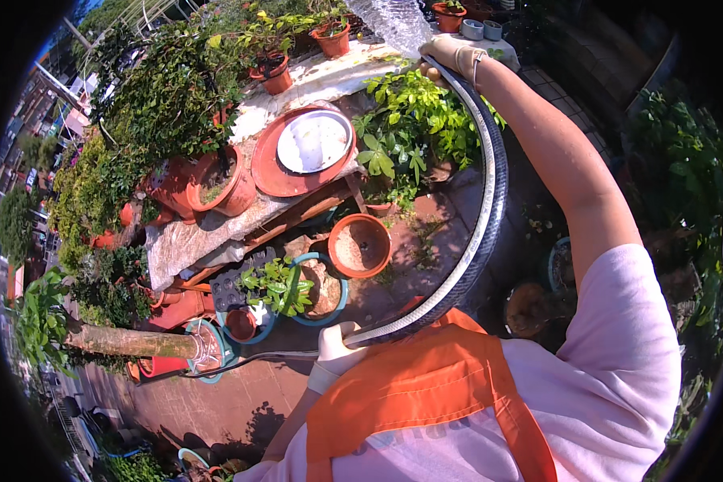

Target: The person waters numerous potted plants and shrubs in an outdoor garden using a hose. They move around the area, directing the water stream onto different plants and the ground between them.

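Observation:
A dark garden hose with a pale stripe (495,162) bends in a wide arc between my two gloved hands. My right hand (449,59), at the top, is closed around its outlet end, where water (397,24) sprays out towards the upper left. Near my chest, my left hand (337,349) grips the hose lower down, and a thinner-looking length runs off to the left. Leafy plants (422,120) grow just below my right hand. A white basin (313,141) lies on a large terracotta-coloured dish (265,175) on the bench.
The cloth-covered bench (193,247) carries several pots, including a tilted terracotta pot (235,193). Below it stand a round terracotta pot (360,246) and a teal-rimmed pot (344,295). A thick tree trunk (132,341) rises at left. Plants line the right side.

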Demonstrator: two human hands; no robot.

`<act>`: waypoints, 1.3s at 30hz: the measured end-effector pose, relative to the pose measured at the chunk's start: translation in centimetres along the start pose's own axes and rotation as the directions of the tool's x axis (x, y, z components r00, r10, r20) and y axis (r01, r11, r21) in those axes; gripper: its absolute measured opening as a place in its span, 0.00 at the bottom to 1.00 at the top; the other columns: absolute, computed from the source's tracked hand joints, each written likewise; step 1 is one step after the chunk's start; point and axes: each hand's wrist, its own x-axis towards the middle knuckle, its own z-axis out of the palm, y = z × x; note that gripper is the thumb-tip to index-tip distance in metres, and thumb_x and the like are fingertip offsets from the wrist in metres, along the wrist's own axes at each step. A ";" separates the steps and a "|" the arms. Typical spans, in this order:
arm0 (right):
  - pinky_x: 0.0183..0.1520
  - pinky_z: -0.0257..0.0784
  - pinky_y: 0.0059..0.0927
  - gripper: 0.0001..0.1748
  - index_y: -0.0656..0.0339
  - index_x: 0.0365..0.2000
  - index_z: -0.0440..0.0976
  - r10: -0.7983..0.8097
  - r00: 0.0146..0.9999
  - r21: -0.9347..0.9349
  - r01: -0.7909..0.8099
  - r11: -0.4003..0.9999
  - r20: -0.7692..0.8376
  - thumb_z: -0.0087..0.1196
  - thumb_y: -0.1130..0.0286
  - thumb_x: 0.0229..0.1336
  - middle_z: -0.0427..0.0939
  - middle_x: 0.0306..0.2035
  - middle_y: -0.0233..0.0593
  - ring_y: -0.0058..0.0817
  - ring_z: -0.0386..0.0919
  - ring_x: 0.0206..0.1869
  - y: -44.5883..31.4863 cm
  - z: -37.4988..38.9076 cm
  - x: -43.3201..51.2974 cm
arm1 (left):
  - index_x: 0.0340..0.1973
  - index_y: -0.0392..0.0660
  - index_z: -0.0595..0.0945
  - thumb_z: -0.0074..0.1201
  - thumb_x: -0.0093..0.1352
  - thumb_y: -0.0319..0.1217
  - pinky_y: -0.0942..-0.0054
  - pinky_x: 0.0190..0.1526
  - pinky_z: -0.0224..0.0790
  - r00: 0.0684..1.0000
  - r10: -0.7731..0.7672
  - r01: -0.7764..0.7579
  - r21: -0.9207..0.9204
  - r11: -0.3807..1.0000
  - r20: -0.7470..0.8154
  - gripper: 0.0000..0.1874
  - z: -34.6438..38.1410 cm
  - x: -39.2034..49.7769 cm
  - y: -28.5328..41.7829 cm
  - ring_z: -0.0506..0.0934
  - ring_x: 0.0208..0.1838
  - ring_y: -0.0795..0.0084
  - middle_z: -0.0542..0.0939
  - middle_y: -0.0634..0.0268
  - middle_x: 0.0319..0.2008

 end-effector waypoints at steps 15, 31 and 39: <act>0.13 0.60 0.19 0.18 0.57 0.18 0.65 0.705 0.577 0.189 -0.811 0.554 0.411 0.36 0.62 0.61 0.63 0.10 0.22 0.13 0.61 0.11 28.3 2.5 -1.7 | 0.18 0.40 0.78 0.59 0.51 0.32 0.67 0.22 0.64 0.981 -0.100 0.067 0.194 0.979 0.169 0.09 0.6 -2.6 -0.2 0.74 0.18 0.54 0.72 0.50 0.15; 0.15 0.65 0.24 0.14 0.61 0.28 0.68 0.032 0.945 0.170 0.025 0.985 -0.325 0.36 0.64 0.62 0.69 0.15 0.29 0.18 0.65 0.12 -0.1 -2.1 -4.0 | 0.15 0.40 0.77 0.65 0.53 0.31 0.74 0.19 0.63 0.962 0.272 -0.271 0.084 0.959 -0.004 0.12 -4.5 1.4 -2.7 0.70 0.13 0.74 0.71 0.59 0.10; 0.15 0.65 0.26 0.19 0.64 0.30 0.72 -0.035 0.998 -0.028 0.033 0.999 -0.056 0.36 0.60 0.61 0.67 0.14 0.28 0.19 0.64 0.11 -7.9 9.4 -2.5 | 0.21 0.43 0.82 0.65 0.52 0.38 0.70 0.25 0.69 0.993 0.111 -0.115 0.117 0.987 0.039 0.12 -10.5 1.0 -5.4 0.78 0.20 0.64 0.77 0.58 0.15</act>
